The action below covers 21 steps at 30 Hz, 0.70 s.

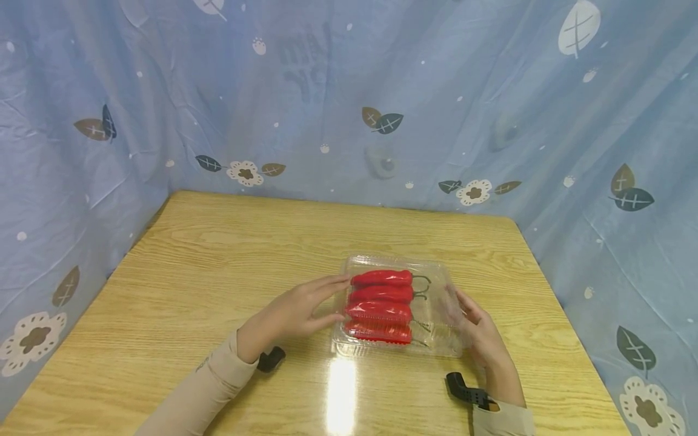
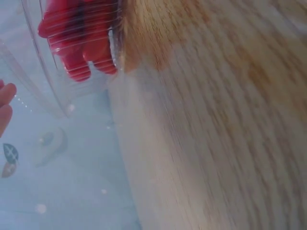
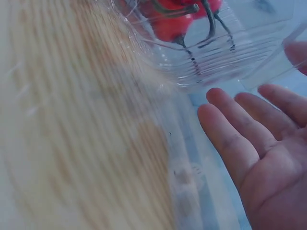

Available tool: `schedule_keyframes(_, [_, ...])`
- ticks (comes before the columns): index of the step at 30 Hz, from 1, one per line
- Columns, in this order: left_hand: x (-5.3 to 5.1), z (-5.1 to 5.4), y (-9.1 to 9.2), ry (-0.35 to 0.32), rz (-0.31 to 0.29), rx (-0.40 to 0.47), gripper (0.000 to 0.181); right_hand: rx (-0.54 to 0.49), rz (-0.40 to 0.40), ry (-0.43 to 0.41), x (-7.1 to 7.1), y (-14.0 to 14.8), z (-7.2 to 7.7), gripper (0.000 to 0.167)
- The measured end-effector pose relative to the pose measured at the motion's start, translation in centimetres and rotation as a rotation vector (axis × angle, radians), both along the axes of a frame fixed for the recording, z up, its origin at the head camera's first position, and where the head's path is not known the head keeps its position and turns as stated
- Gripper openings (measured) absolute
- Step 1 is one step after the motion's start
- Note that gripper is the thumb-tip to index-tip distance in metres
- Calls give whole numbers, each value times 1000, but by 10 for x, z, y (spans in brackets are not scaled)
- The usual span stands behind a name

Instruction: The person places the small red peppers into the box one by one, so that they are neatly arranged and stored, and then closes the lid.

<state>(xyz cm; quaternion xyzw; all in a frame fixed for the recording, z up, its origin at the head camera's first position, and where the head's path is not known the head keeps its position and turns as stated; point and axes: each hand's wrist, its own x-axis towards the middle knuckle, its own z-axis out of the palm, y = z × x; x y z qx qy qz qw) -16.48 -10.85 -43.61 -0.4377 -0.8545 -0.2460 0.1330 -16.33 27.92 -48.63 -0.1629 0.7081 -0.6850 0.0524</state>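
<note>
A clear plastic clamshell box (image 1: pixel 443 336) lies on the wooden table and holds several red chili peppers (image 1: pixel 382 295) side by side, their green stems toward the right. At the box's left side is my left hand (image 1: pixel 289 312), fingers stretched out and thumb apart; whether it touches the plastic I cannot tell. Only its fingertips (image 2: pixel 5 98) show in the left wrist view. On the opposite side, my right hand (image 1: pixel 485 339) is by the box's right edge. In the right wrist view its fingers (image 3: pixel 235 139) are extended, not curled round the box.
The wooden table (image 1: pixel 245 242) reaches back to a blue curtain (image 1: pixel 305 91) with leaf and flower prints, which also hangs along both sides. Black wrist-worn devices sit at the left wrist (image 1: pixel 271 360) and right wrist (image 1: pixel 463 390). A bright glare lies before the box.
</note>
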Motion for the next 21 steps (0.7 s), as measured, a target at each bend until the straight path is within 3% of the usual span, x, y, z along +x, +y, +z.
schedule_keyframes(4, [0,-1,-1,19,-8,-17,59,-6,-35,14,0,1,0,55])
schedule_keyframes(11, [2,-2,0,25,-1,-36,63,-12,-17,108,2,4,2,46])
schedule_keyframes(21, [6,-4,2,-44,25,-99,66,-21,159,168,3,7,8,53])
